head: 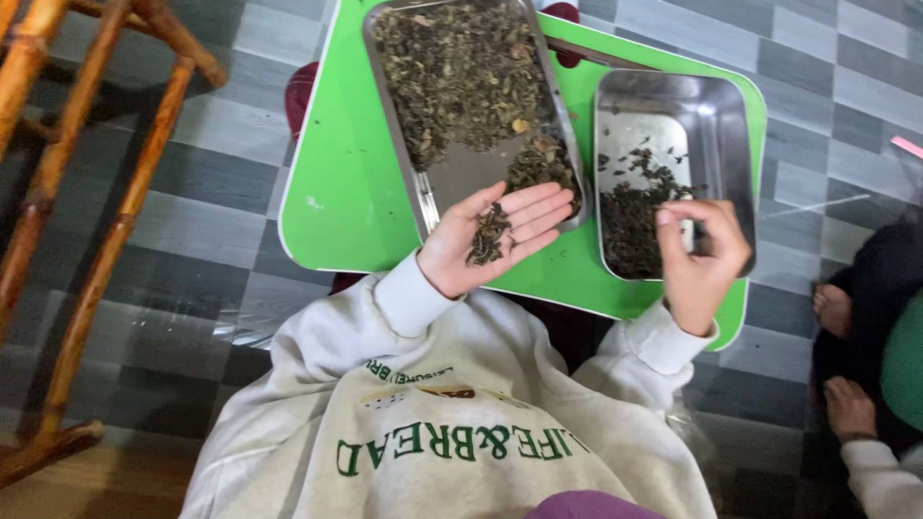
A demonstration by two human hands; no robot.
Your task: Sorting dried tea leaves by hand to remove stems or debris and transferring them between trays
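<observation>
My left hand (490, 240) lies palm up over the near corner of a long steel tray (437, 187), cupping a small clump of dark dried leaves (488, 234). That tray holds a big heap of the same dried leaves (457, 72). My right hand (702, 255) hovers over the near edge of a deeper steel pan (735, 125), fingers pinched together; whether a leaf sits between them I cannot tell. A smaller pile of dark leaves (635, 211) lies in that pan. Both containers rest on a green tabletop (336, 192).
A wooden chair frame (87, 211) stands at the left on the grey tiled floor (212, 221). Another person's bare feet (841, 356) and sleeve show at the right edge. My pale sweatshirt (452, 423) fills the bottom of the view.
</observation>
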